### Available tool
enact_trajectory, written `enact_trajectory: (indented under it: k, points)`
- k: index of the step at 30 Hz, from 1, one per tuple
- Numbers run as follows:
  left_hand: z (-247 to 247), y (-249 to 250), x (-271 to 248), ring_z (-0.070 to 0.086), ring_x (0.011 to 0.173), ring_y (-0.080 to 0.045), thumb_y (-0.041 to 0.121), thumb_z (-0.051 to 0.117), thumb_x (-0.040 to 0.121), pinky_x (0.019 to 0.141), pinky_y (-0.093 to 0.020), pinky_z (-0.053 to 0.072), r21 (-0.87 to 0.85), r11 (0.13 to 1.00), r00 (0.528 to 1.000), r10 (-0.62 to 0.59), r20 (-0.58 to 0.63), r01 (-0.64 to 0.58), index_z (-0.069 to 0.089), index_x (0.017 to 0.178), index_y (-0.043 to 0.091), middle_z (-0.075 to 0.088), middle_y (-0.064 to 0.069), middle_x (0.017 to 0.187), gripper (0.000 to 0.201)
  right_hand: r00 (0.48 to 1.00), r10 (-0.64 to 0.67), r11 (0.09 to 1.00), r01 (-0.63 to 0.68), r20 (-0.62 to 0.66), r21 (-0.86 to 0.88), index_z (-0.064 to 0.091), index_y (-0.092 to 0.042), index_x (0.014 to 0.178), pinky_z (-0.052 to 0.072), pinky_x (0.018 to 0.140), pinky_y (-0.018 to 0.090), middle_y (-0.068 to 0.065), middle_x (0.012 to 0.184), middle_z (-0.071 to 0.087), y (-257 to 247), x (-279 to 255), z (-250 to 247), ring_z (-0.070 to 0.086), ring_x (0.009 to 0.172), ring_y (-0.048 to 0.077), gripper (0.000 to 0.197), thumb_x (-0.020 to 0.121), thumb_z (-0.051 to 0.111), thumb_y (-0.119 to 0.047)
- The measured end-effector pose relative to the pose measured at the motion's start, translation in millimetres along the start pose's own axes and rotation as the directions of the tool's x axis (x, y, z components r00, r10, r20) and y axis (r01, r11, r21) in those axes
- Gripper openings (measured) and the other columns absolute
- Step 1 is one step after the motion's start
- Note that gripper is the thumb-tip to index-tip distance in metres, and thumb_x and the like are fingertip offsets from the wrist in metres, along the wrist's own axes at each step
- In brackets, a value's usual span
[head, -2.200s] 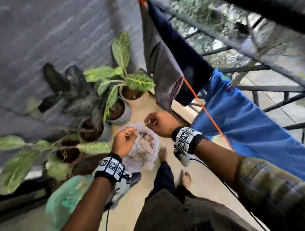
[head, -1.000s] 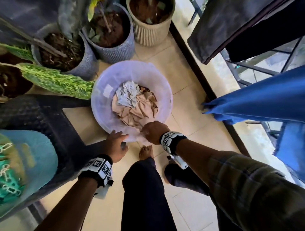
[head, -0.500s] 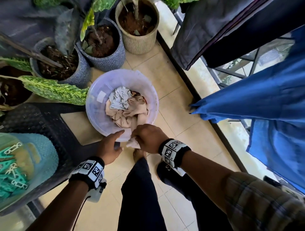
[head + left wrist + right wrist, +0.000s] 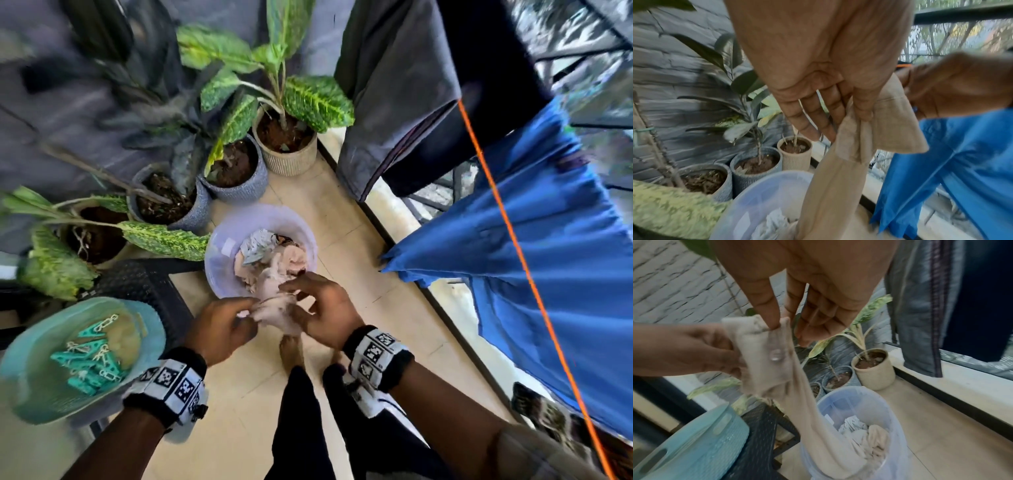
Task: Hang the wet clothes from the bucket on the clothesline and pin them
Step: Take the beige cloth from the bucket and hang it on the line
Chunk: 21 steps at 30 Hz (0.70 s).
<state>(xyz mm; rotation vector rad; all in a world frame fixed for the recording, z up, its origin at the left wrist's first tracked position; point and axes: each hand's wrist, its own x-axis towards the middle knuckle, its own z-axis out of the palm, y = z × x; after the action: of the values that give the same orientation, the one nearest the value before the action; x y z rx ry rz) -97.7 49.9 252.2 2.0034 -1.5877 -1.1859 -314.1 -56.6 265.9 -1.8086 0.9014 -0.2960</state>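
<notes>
A beige garment [image 4: 274,303] is lifted partly out of the translucent bucket [image 4: 219,260], and its lower end still trails among the other wet clothes [image 4: 260,246]. My left hand [image 4: 250,310] pinches its top edge from the left, and in the left wrist view the fingertips [image 4: 861,113] clamp the cloth [image 4: 838,178]. My right hand [image 4: 294,298] pinches the same edge between thumb and forefinger [image 4: 774,321]. A clear button shows on the garment [image 4: 766,363]. The orange clothesline [image 4: 513,240] runs on my right.
A teal basket [image 4: 34,394] of green pegs [image 4: 89,356] sits on a black stool [image 4: 144,284] at the left. Several potted plants [image 4: 287,144] line the wall. A blue cloth [image 4: 565,274] and dark garments [image 4: 404,102] hang on the line by the railing.
The beige garment has been pulled up out of the bucket. My left hand left the bucket rim and now holds the cloth beside the right hand. The head view has tilted upward.
</notes>
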Motion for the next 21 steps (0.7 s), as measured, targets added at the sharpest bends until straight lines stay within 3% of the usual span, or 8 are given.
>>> enact_trajectory:
  k: [2, 4, 7, 11, 13, 16, 18, 21]
  points:
    - [-16, 29, -7, 0.069, 0.083, -0.008, 0.030, 0.072, 0.086, 0.072, -0.031, 0.056, 0.013, 1.000, 0.998, 0.022, -0.053, -0.022, 0.069, 0.106, 0.036, 0.072, 0.017, 0.090, 0.022, 0.995, 0.095, 0.995, -0.095, 0.002, 0.032, 0.064, -0.030, 0.121, 0.052, 0.077, 0.019, -0.014, 0.114, 0.064, 3, -8, -14, 0.064, 0.092, 0.005, 0.049, 0.073, 0.063, -0.019]
    - [-31, 56, -14, 0.070, 0.084, -0.014, 0.038, 0.063, 0.088, 0.071, -0.037, 0.057, -0.034, 0.999, 0.992, 0.030, -0.123, -0.034, 0.070, 0.104, 0.028, 0.074, 0.011, 0.090, 0.020, 0.982, 0.190, 0.982, -0.190, 0.024, -0.001, 0.060, -0.035, 0.124, 0.053, 0.084, 0.024, -0.019, 0.117, 0.063, 8, -13, -23, 0.063, 0.096, 0.003, 0.059, 0.068, 0.059, -0.020]
    - [-57, 97, -31, 0.069, 0.084, -0.018, 0.041, 0.057, 0.089, 0.070, -0.042, 0.056, -0.051, 0.994, 0.975, 0.084, -0.205, -0.097, 0.070, 0.100, 0.023, 0.074, 0.007, 0.088, 0.026, 0.955, 0.275, 0.956, -0.259, 0.110, -0.138, 0.052, -0.035, 0.134, 0.050, 0.093, 0.030, -0.017, 0.123, 0.061, 11, -17, -29, 0.061, 0.107, 0.009, 0.066, 0.072, 0.066, -0.019]
    - [-90, 150, -51, 0.057, 0.065, 0.002, 0.038, 0.062, 0.092, 0.060, -0.021, 0.048, -0.112, 0.979, 0.931, 0.121, -0.344, -0.169, 0.062, 0.075, 0.036, 0.064, 0.015, 0.069, 0.017, 0.934, 0.286, 0.933, -0.220, 0.216, -0.284, 0.038, -0.028, 0.147, 0.042, 0.098, 0.027, -0.003, 0.135, 0.057, 0, -6, -27, 0.054, 0.123, 0.023, 0.074, 0.082, 0.073, -0.036]
    - [-103, 173, -58, 0.063, 0.076, 0.007, 0.029, 0.065, 0.093, 0.069, -0.013, 0.047, -0.229, 0.951, 0.917, 0.109, -0.383, -0.208, 0.066, 0.081, 0.032, 0.069, 0.022, 0.077, 0.013, 0.929, 0.291, 0.928, -0.216, 0.228, -0.302, 0.035, -0.027, 0.149, 0.039, 0.102, 0.030, 0.002, 0.142, 0.053, -12, 3, -25, 0.050, 0.128, 0.025, 0.074, 0.086, 0.068, -0.044]
    - [-120, 183, -62, 0.068, 0.106, -0.005, 0.020, 0.065, 0.093, 0.090, -0.020, 0.052, -0.362, 0.901, 0.920, 0.091, -0.382, -0.240, 0.070, 0.116, 0.015, 0.073, 0.013, 0.111, 0.024, 0.941, 0.265, 0.943, -0.208, 0.209, -0.261, 0.052, -0.025, 0.138, 0.038, 0.102, 0.029, 0.003, 0.138, 0.057, -28, 16, -13, 0.052, 0.128, 0.025, 0.049, 0.093, 0.060, -0.041]
    - [-130, 176, -61, 0.068, 0.108, -0.011, 0.024, 0.065, 0.092, 0.092, -0.031, 0.054, -0.378, 0.895, 0.916, 0.077, -0.393, -0.237, 0.069, 0.118, 0.012, 0.074, 0.006, 0.113, 0.029, 0.956, 0.245, 0.949, -0.203, 0.160, -0.243, 0.065, -0.022, 0.118, 0.044, 0.093, 0.031, 0.005, 0.122, 0.067, -40, 22, -5, 0.059, 0.115, 0.028, 0.028, 0.097, 0.052, -0.034]
    - [-144, 166, -59, 0.071, 0.101, -0.015, 0.028, 0.066, 0.092, 0.087, -0.035, 0.057, -0.406, 0.880, 0.908, 0.063, -0.415, -0.246, 0.072, 0.109, 0.014, 0.076, 0.003, 0.106, 0.023, 0.955, 0.262, 0.943, -0.223, 0.137, -0.248, 0.063, -0.016, 0.102, 0.045, 0.085, 0.036, 0.014, 0.108, 0.068, -55, 22, 1, 0.060, 0.104, 0.033, 0.026, 0.101, 0.043, -0.032]
